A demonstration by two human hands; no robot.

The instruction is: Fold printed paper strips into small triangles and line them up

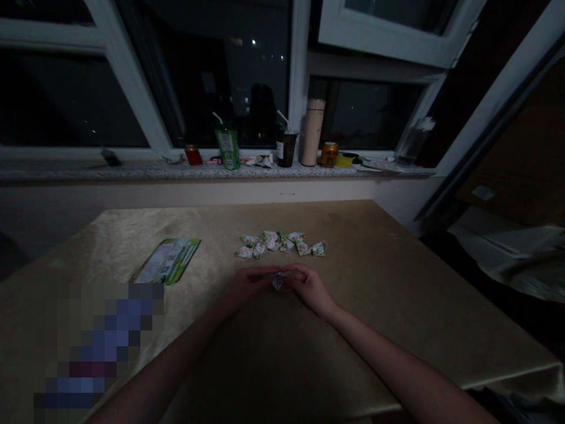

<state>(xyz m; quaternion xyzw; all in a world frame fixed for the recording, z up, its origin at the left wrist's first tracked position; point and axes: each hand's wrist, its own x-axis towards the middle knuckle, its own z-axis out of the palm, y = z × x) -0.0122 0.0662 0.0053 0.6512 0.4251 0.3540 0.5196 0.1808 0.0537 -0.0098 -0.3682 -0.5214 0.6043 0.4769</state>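
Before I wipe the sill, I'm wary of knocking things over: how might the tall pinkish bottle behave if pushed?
The tall pinkish bottle could well tip if pushed near its top, being upright and narrow for its height. Once down, it would probably roll, since its body looks round. Its weight is uncertain: the wall looks opaque, hiding any contents.

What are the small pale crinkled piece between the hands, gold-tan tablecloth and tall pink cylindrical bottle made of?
Crinkled piece: probably thin plastic film or foil, faintly glossy; creases catch light.
Tablecloth: likely velvety or satiny fabric; soft patchy sheen, draped edge.
Pink bottle: smooth, opaque wall; perhaps coated metal, possibly plastic.
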